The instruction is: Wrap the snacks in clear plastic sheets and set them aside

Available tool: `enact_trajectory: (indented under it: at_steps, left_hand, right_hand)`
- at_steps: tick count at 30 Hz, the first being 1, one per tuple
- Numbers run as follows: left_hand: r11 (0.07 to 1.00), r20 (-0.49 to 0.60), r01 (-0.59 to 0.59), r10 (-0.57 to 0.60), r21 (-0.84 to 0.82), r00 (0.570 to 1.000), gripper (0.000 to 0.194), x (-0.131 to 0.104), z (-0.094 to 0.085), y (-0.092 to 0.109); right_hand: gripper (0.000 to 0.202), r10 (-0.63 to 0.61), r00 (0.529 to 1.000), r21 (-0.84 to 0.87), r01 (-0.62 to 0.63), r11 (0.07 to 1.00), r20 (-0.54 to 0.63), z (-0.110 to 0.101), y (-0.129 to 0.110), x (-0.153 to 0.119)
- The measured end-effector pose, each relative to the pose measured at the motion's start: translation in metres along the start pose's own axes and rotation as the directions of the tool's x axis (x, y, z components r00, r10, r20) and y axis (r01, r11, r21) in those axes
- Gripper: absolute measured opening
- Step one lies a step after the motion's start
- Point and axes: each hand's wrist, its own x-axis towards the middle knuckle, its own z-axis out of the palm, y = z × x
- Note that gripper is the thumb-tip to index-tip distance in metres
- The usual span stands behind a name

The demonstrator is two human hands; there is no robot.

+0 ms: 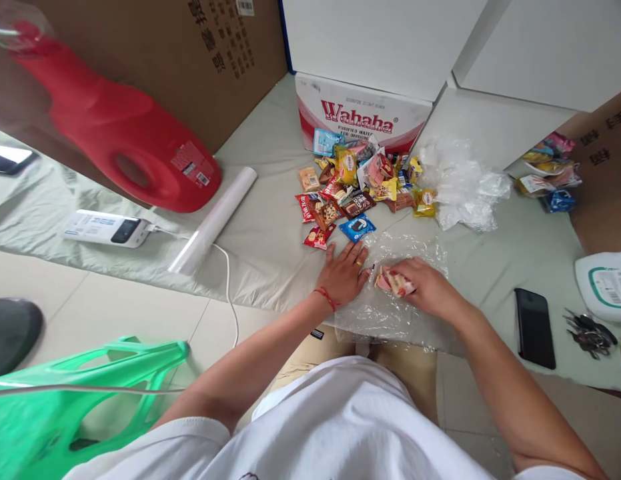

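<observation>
A clear plastic bag (380, 320) lies flat on the cloth in front of me. My left hand (343, 272) rests on its left edge, palm down with the fingers stretched out. In my right hand (430, 285), above the bag, the fingers are wrapped round a pink and cream snack packet (394, 281). Just beyond my left fingertips is a blue snack packet (357, 228). Behind it spreads a pile of small wrapped snacks (346, 167) in red, yellow and brown. A crumpled heap of clear plastic bags (465, 187) sits to the right of the pile.
A Wahaha carton (363, 110) stands behind the snacks. To the left are a red jug (135, 140), a plastic film roll (215, 220) and a power bank (107, 229) with a cable. A phone (535, 328), keys (590, 333) and filled snack bags (550, 170) are at right.
</observation>
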Motion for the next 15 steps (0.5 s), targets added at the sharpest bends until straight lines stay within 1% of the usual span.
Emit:
enact_trajectory:
  at_steps: [1,3,6,9,10,12,14,15]
  left_hand:
    - [1.0,-0.007,0.01,-0.01,-0.002,1.0,0.059,0.0,0.0,0.0]
    - [1.0,-0.02,0.031,-0.031,-0.002,0.999,0.059,0.0,0.0,0.001]
    - [0.999,-0.024,0.04,-0.04,0.01,0.999,0.058,0.0,0.001,0.001]
    - [0.999,-0.024,0.039,-0.039,0.017,0.999,0.058,0.001,0.002,0.001]
    - [0.999,-0.024,0.042,-0.041,0.017,0.999,0.057,0.001,0.002,0.001]
    - [0.999,-0.024,0.048,-0.047,0.014,0.999,0.057,0.001,0.001,0.001]
    - [0.999,-0.022,0.051,-0.05,0.006,0.998,0.057,0.001,0.0,0.001]
    - [0.999,-0.022,0.052,-0.052,0.001,0.998,0.057,0.001,-0.001,0.001]
  right_hand:
    - [0.045,-0.023,0.999,-0.042,0.024,0.999,0.033,0.007,-0.003,-0.004]
    - [0.054,-0.014,0.999,-0.098,0.018,0.995,0.04,0.015,-0.004,-0.007]
    - [0.05,-0.008,0.999,-0.063,0.006,0.998,-0.032,0.014,0.001,-0.008]
    - [0.044,-0.046,0.996,-0.011,0.045,0.999,-0.08,0.009,0.004,-0.006]
    - [0.043,-0.066,0.995,-0.012,0.065,0.998,-0.07,0.009,0.004,-0.006]
    - [0.045,-0.098,0.995,-0.041,0.098,0.994,-0.008,0.015,0.002,-0.009]
    - [0.048,-0.097,0.994,-0.087,0.101,0.991,0.055,0.023,-0.001,-0.013]
    - [0.05,-0.087,0.994,-0.1,0.093,0.991,0.066,0.027,-0.002,-0.016]
